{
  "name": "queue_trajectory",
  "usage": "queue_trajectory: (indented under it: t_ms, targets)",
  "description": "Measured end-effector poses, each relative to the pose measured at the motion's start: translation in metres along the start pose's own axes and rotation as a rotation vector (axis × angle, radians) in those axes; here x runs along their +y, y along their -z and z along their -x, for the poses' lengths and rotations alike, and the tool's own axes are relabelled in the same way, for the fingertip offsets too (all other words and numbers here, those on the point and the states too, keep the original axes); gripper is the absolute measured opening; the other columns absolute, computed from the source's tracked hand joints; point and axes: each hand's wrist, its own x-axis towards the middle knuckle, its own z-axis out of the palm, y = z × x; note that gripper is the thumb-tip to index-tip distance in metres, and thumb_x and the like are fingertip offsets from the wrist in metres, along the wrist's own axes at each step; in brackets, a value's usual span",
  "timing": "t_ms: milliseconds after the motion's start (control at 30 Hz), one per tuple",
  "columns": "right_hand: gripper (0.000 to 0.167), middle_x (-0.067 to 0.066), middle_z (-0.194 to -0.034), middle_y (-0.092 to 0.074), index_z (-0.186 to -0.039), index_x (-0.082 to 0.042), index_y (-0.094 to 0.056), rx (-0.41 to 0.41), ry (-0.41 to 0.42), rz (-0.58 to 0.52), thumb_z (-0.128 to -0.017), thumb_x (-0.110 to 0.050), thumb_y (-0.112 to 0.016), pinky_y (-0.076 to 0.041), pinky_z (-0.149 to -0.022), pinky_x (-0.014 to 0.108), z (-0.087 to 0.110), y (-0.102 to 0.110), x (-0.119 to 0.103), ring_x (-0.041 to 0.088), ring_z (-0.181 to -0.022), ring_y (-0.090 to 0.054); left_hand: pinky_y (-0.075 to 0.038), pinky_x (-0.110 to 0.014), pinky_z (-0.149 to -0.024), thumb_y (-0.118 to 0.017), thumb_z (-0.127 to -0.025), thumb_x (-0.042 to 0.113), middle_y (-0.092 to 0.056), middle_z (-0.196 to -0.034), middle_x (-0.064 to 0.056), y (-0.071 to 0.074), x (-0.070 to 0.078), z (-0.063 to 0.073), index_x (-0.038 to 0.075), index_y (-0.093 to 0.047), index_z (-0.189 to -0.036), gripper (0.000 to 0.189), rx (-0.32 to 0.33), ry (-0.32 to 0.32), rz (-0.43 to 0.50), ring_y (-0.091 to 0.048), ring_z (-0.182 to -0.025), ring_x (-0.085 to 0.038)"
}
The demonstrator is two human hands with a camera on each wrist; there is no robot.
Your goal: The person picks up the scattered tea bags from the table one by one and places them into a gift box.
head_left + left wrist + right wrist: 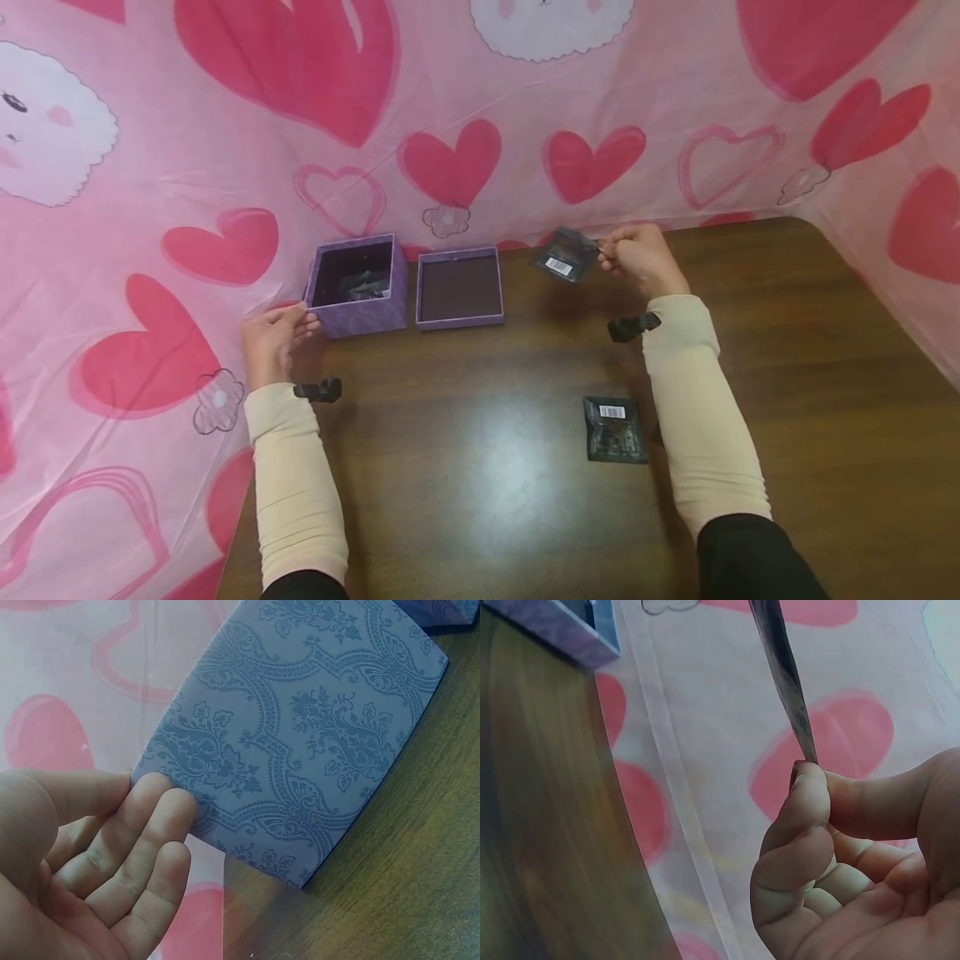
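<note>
Packet [567, 255] pinched by one corner between right thumb and forefinger, while the left hand [276, 333] pinches a corner of a purple box [360, 321]

Flat, squarish and glossy black, it hangs from the right hand [641, 258] at the table's far side, right of a shallow tray-like lid [460, 322]; its white label [558, 267] is too small to read, and the right wrist view shows it edge-on and cut off. Dark, shiny contents [365, 286] in the box are hard to make out. The box wall, cropped in the left wrist view, bears scrolling flowers. A second black packet [615, 429] lies on the wood-grained table [450, 433], its lettering unreadable.
</note>
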Motion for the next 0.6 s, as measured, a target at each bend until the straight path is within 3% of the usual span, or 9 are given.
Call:
queue_trajectory:
  t_ms: [167,600]
  targets:
    - [0.014,0.006,-0.074,-0.062,-0.097,0.012,-0.066,-0.012,0.009,-0.02,-0.095,0.002,-0.056,-0.056,-0.056,0.026,-0.002,-0.011,-0.003,0.013,-0.06,-0.06,-0.062,-0.029,-0.066,-0.069,-0.094,0.001,-0.071,-0.067,-0.007,0.0,0.0,-0.001,0.0,-0.074,-0.088,0.008,-0.011,-0.005,0.017,-0.072,-0.059,-0.018]
    - [0.019,0.007,-0.077,-0.063,-0.107,0.013,-0.064,-0.06,-0.015,-0.026,-0.097,-0.002,-0.059,-0.054,-0.058,0.024,-0.006,-0.031,-0.011,0.013,-0.062,-0.059,-0.062,-0.03,-0.067,-0.068,-0.094,0.001,-0.072,-0.067,-0.008,-0.001,-0.003,-0.002,-0.001,-0.074,-0.09,0.008,-0.004,-0.02,0.011,-0.072,-0.06,-0.018]
